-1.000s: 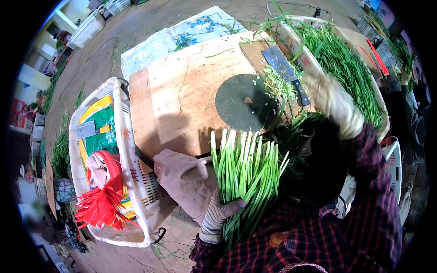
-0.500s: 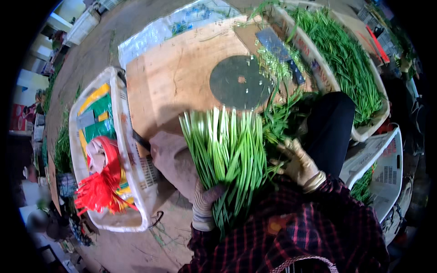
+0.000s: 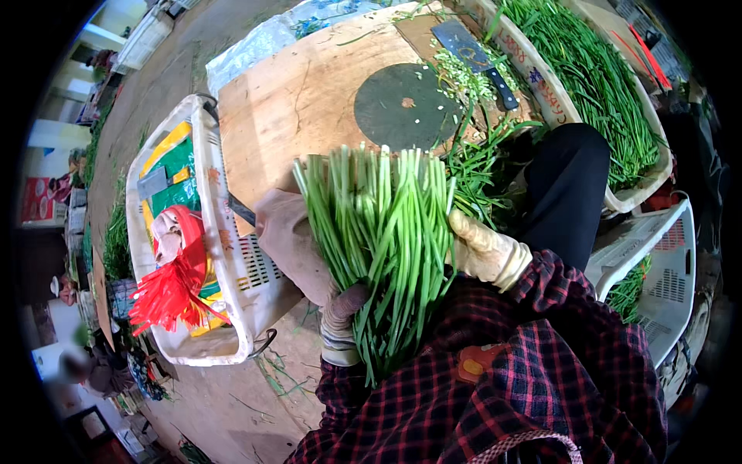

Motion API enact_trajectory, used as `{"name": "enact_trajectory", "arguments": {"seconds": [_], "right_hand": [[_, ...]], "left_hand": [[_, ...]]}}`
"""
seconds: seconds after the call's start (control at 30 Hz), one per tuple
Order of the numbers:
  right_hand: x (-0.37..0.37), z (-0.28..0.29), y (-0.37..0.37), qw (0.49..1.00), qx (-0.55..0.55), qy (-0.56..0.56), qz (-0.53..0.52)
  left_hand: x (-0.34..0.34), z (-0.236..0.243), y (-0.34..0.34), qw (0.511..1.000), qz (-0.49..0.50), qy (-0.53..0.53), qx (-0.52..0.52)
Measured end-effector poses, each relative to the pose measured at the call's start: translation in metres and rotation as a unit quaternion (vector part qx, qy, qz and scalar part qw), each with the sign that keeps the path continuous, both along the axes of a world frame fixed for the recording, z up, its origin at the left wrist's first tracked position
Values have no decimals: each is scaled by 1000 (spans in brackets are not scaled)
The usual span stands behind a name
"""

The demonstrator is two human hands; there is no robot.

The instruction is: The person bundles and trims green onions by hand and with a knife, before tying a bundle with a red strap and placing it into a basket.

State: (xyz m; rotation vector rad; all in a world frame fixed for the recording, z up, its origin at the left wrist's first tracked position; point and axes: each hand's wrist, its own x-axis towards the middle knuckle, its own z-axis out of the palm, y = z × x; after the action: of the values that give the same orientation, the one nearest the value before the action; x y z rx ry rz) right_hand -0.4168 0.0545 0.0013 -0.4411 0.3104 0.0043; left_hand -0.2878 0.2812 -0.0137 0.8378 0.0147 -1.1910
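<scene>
A thick bundle of green chives stands over my lap, its pale cut ends up at the board's near edge and its leaf tips hanging down. My gloved left hand grips it from the lower left, with the thumb across the front. At the bundle's right side is my right hand in a pale glove, closed against the stems with the thumb on top; its fingertips are hidden behind them. Loose green trimmings lie just beyond my right hand.
Ahead is a wooden board with a dark round mat, a cleaver and chopped bits. A white crate at left holds red ties. At right stand a long crate of greens and another white crate.
My right hand has moved from open beside the bundle to closed against its right side. The bundle has risen a little in view, and the cut ends reach farther over the board's edge.
</scene>
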Motion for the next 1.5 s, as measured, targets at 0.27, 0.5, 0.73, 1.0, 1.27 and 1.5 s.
{"name": "enact_trajectory", "arguments": {"seconds": [0.27, 0.5, 0.73, 1.0, 1.27, 1.5], "right_hand": [[51, 28, 1, 996, -5, -26, -82], [64, 40, 1, 994, -47, 4, -98], [78, -20, -50, 946, -234, 82, -211], [42, -18, -83, 948, -250, 120, -159], [64, 54, -109, 786, -567, 90, -231], [29, 52, -138, 665, -721, 156, 115]], "left_hand": [[2, 47, -27, 962, -63, -255, 71], [-4, 42, -45, 964, -135, -222, 54], [-2, 21, -45, 974, -109, -197, 23], [-2, -1, -19, 997, 13, 37, -72], [7, -27, 11, 992, 8, 83, -90], [8, -31, 21, 992, 2, 86, -95]]}}
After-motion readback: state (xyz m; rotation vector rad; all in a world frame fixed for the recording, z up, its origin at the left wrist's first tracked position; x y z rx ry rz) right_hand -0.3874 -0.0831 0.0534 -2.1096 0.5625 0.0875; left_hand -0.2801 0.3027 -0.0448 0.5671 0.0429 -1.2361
